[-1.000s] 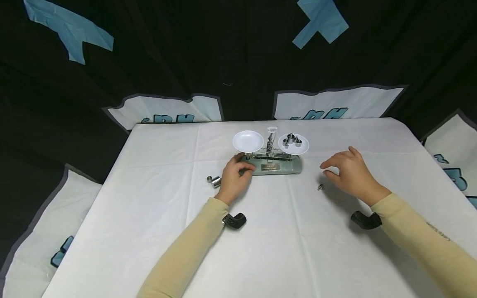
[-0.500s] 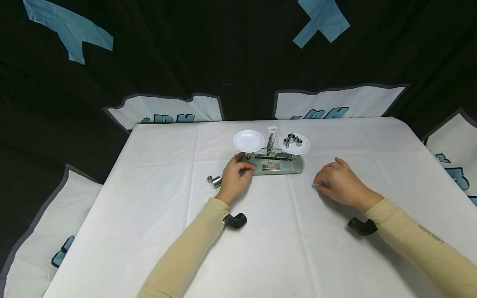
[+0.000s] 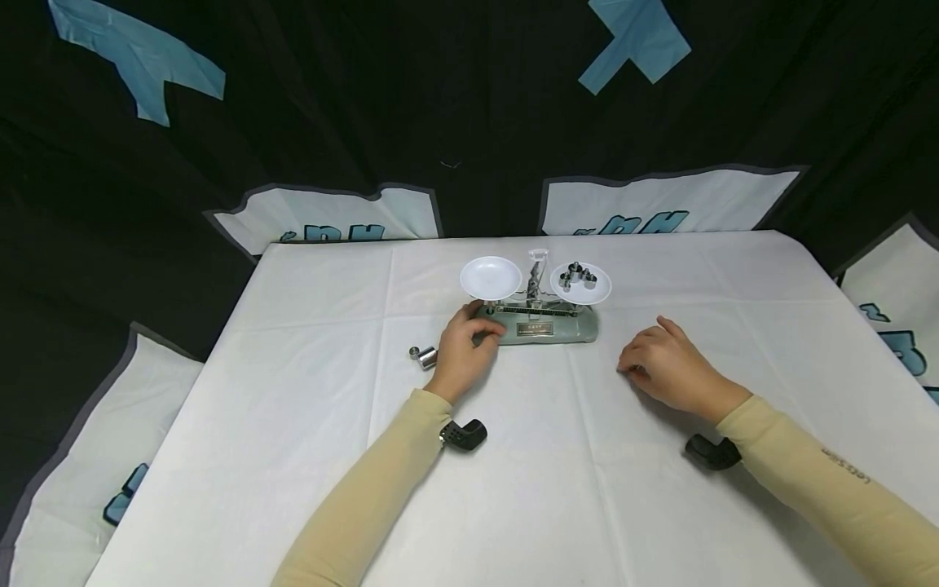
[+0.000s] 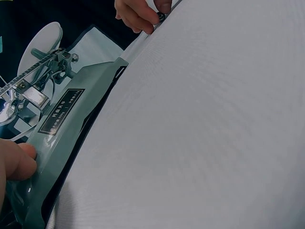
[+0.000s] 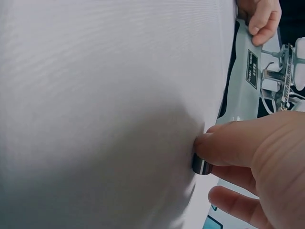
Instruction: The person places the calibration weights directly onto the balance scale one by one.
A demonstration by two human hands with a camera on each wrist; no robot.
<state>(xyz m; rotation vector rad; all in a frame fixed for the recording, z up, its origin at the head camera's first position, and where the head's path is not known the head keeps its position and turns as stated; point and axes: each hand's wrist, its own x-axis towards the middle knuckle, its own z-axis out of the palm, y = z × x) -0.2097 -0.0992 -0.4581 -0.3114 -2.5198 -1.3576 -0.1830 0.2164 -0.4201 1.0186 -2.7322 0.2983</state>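
Note:
A green-based balance scale (image 3: 565, 328) with two white pans stands toward the back of the table. My left hand (image 3: 460, 346) grips the left end of its base, thumb on the front face in the left wrist view. Nothing lies in the left pan (image 3: 491, 278); the right pan (image 3: 600, 290) bears several small metal weights (image 3: 575, 272). To the right of the scale, low over the tabletop, my right hand (image 3: 671, 368) pinches a small metal weight (image 5: 202, 166) between thumb and fingers. The fingers hide that weight in the head view.
A larger cylindrical weight (image 3: 427, 358) lies on its side left of my left hand, with a smaller weight (image 3: 414, 352) beside it. White cloth (image 3: 528, 489) covers the table. A black curtain (image 3: 330, 122) hangs behind the far edge.
My right hand has moved left and down to the small weight on the cloth, and its fingers have closed on it. My left hand has stayed at the scale's base.

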